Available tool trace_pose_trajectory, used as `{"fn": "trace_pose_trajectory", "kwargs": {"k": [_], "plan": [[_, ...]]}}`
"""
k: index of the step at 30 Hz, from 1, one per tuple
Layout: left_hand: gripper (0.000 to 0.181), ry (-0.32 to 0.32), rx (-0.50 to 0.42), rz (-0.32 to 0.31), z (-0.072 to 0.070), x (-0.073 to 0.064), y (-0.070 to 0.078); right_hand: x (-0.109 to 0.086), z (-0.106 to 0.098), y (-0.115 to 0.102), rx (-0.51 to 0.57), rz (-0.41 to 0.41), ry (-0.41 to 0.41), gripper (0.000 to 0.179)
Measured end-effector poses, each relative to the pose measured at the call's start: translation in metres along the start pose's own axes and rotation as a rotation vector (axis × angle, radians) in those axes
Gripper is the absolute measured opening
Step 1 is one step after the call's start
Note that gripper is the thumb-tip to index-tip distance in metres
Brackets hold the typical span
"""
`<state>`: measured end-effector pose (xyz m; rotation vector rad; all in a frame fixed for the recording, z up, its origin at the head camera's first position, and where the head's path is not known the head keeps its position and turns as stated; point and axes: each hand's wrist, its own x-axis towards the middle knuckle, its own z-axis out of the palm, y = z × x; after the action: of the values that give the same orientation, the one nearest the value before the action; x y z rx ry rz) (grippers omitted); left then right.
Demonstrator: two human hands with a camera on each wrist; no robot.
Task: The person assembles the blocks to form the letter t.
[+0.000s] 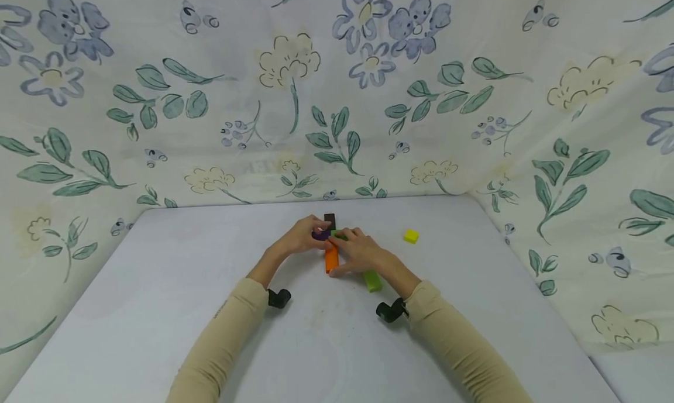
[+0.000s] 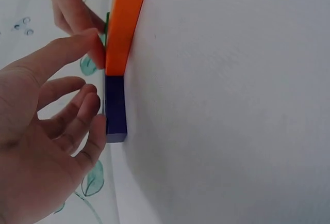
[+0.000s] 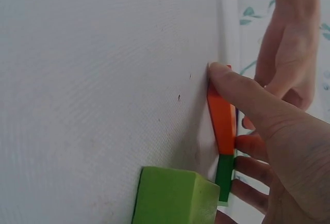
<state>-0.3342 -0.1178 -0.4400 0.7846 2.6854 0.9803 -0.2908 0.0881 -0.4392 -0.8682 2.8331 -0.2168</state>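
Observation:
An orange block (image 1: 331,259) lies lengthwise on the white table, and my right hand (image 1: 361,254) pinches it, thumb at its near end and fingers toward its far end. A purple block (image 2: 115,105) extends left from the orange block's far end; a dark green block (image 3: 224,175) extends the other way. Around the purple block my left hand (image 1: 304,234) is loosely curved, its fingertips right at the block's edge and its thumb beside the orange block. Beyond them a black block (image 1: 329,218) points away, partly covered by the left fingers.
A light green block (image 1: 372,281) lies beside the right wrist, close to the camera in the right wrist view. Farther right is a small yellow block (image 1: 411,236). A floral cloth (image 1: 337,128) hangs behind and along the sides of the table (image 1: 326,344).

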Motion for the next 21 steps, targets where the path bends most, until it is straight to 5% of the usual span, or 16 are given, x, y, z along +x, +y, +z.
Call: {"fn": "trace_pose_trajectory", "kwargs": {"k": [21], "plan": [[0.067,-0.016,0.059,-0.024,0.0100,0.0054,0.0046,-0.0014,0.0000,-0.0007,0.015,0.010,0.000,0.093]]}}
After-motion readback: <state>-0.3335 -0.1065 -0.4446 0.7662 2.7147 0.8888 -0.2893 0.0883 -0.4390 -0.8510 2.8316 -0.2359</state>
